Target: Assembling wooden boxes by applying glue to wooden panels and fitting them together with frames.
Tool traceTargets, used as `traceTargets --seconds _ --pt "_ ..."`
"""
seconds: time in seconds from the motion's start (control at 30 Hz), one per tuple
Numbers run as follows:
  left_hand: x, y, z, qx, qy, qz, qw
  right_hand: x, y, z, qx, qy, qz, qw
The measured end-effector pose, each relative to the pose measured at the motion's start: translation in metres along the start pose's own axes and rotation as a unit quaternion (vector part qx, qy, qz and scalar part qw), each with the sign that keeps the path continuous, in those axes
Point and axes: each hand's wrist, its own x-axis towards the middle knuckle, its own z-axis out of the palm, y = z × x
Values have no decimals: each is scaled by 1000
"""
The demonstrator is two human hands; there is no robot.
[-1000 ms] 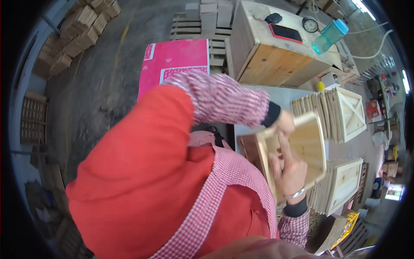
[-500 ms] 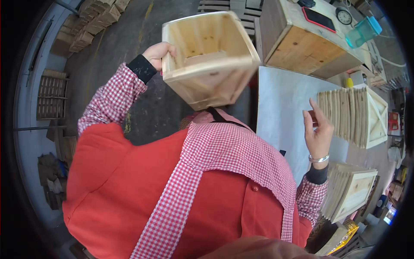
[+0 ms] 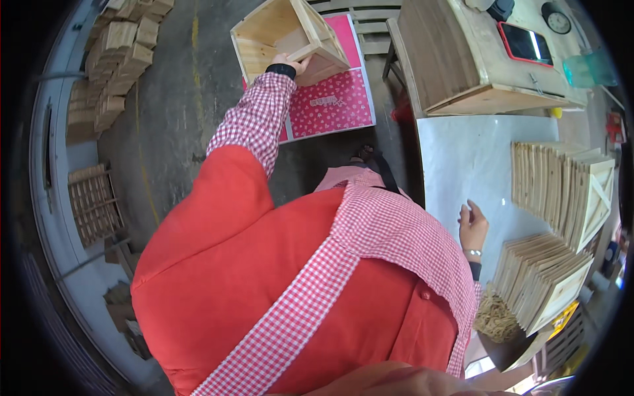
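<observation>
Far from my body, my left hand (image 3: 292, 64) grips the near rim of an open wooden box (image 3: 254, 33), fingers closed over the edge. The box is tilted and its inside shows. Beneath it lies a pink patterned surface (image 3: 330, 109); I cannot tell whether the box touches it. On my right, my right hand (image 3: 472, 229) holds nothing, its fingers loosely bent and apart above a white tabletop (image 3: 456, 158). Nearest to that hand are two stacks of wooden panels, an upper stack (image 3: 551, 181) and a lower stack (image 3: 538, 277).
A wooden cabinet (image 3: 456, 59) at the far right bears a red-edged phone (image 3: 525, 44), a round dial (image 3: 556, 18) and a teal container (image 3: 588, 69). Several wooden pieces are piled (image 3: 122, 59) at the far left. A tan fibrous heap (image 3: 495, 317) sits low on the right.
My left hand has carried the wooden box farther away, over the pink surface now in view. My right hand has lowered toward my body, and the view has shifted.
</observation>
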Motion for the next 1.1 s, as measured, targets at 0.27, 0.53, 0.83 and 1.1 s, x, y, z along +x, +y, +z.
traceTargets --seconds 0.27,0.53,0.83,1.1 --pt "84 4 84 50 86 16 995 -79 0 14 16 13 313 950" --pt "108 -15 131 740 39 189 644 -113 26 41 45 9 343 938" --pt "234 -7 146 968 7 219 -123 -130 15 52 51 -20 429 901" --pt "247 -4 133 948 -83 304 -51 -172 37 77 94 -44 422 901"
